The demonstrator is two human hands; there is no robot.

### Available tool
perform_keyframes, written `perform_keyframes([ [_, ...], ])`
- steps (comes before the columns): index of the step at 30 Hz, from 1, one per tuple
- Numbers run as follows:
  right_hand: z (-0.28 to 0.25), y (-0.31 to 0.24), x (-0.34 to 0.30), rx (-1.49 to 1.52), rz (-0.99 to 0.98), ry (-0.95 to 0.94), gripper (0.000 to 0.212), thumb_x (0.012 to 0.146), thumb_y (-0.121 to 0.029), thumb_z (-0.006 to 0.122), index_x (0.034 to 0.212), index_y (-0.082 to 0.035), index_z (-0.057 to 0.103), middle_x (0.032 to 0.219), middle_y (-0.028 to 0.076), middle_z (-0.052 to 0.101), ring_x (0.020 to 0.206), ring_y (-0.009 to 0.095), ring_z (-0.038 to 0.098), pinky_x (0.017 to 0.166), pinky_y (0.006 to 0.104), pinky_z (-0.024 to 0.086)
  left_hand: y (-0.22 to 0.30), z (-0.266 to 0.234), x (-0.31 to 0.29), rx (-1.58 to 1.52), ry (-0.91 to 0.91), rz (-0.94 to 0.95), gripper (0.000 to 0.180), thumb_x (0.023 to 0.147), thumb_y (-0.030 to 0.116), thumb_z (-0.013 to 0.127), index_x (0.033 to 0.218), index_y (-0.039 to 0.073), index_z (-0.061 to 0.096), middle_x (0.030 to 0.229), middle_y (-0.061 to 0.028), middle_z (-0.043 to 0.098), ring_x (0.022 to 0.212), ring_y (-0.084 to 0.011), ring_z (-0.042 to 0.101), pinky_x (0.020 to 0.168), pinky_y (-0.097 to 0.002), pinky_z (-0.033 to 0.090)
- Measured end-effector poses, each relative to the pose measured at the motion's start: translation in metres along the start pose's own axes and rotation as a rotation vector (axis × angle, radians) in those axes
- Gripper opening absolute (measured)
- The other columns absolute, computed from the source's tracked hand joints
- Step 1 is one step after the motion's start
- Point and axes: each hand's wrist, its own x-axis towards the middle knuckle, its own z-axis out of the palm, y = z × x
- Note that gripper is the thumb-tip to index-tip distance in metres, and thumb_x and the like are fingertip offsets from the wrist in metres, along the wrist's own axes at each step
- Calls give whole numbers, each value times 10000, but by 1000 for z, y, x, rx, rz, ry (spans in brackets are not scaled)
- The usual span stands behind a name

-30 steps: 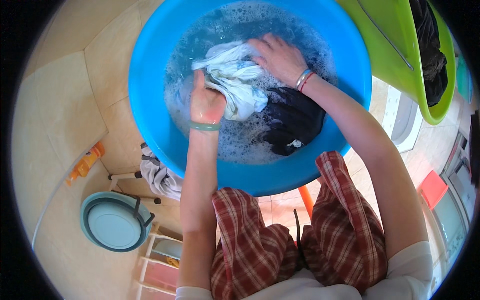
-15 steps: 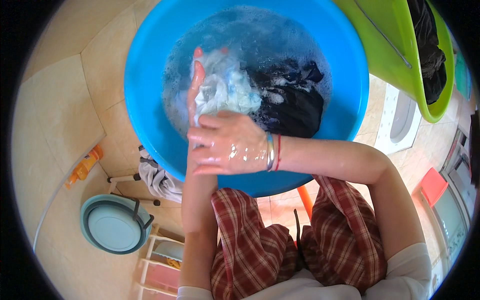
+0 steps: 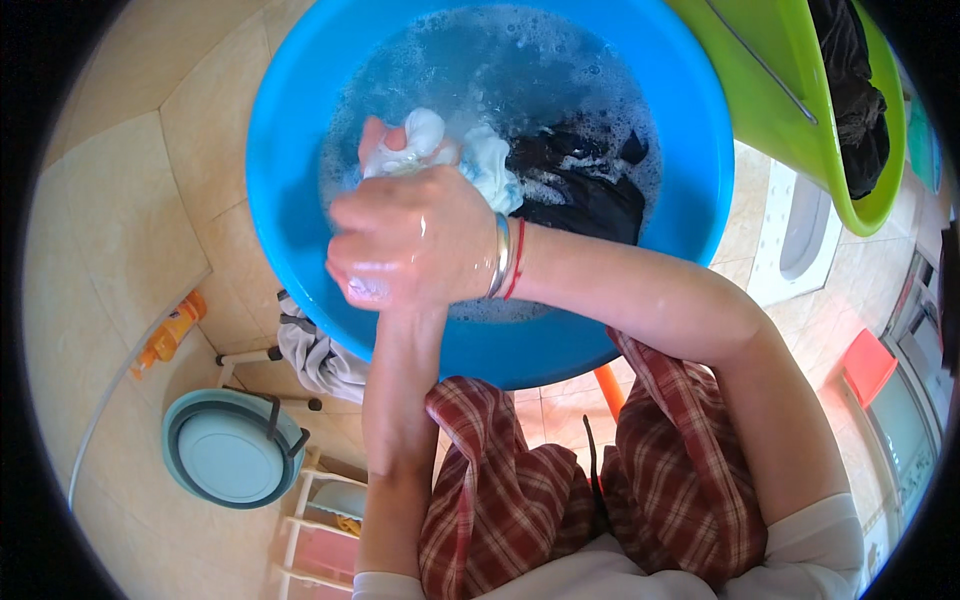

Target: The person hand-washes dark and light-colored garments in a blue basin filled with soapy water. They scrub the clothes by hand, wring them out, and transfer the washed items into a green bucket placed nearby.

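Observation:
A wet white cloth (image 3: 488, 165) is bunched between my hands, just over soapy water in a large blue basin (image 3: 690, 150). Curled around the cloth's far left side are the fingers of my left hand (image 3: 385, 138), partly covered by fabric. My right hand (image 3: 415, 235), with a silver bangle and a red string at its wrist, is closed and crosses over the left wrist. It presses against the near side of the cloth; its fingertips are hidden. Suds cling to its knuckles. Dark wet clothing (image 3: 585, 200) floats to the right of the white cloth.
A tilted green bucket (image 3: 770, 90) holding dark clothes stands at the upper right, beside a white squat toilet (image 3: 797, 245). At left are an orange bottle (image 3: 170, 330), a grey-blue folding basin (image 3: 232, 458), a rack (image 3: 300, 520) and grey fabric (image 3: 320, 350). A red stool (image 3: 868, 368) is at right.
My right hand has moved up and left and curled from spread fingers into a fist. My left fingers, stretched out before, are now bent around the white cloth, which has bunched up.

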Motion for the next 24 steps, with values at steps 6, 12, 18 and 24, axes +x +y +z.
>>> perform_keyframes([
  [6,-12,70,-13,-284,272,-182,102,715,-211,695,708,-162,606,711,6,591,676,196,653,524,323,529,-25,18,-8,107,437,49,289,952,361,543,1013,86,606,900,-12,615,821,-158,604,767,-329,504],
  [12,-40,141,-65,-292,886,-191,336,975,-373,453,945,-108,658,945,162,668,897,313,664,733,450,539,-24,-8,4,250,369,35,449,1008,434,475,1259,62,496,1242,-106,584,1165,-261,554,1028,-423,432],
  [18,-44,140,-94,-463,418,-515,367,989,-386,472,1277,-164,522,1105,168,630,1009,362,631,817,454,546,-3,-43,18,235,309,-10,625,1029,551,298,1449,94,371,1488,-138,409,1373,-321,378,1161,-480,279],
  [24,-29,140,-82,-456,476,-376,228,870,-218,594,1086,-162,639,1063,59,607,994,301,612,708,391,570,-18,-53,27,222,257,-64,615,1027,519,375,1396,31,437,1419,-146,492,1306,-294,456,1129,-484,317],
])
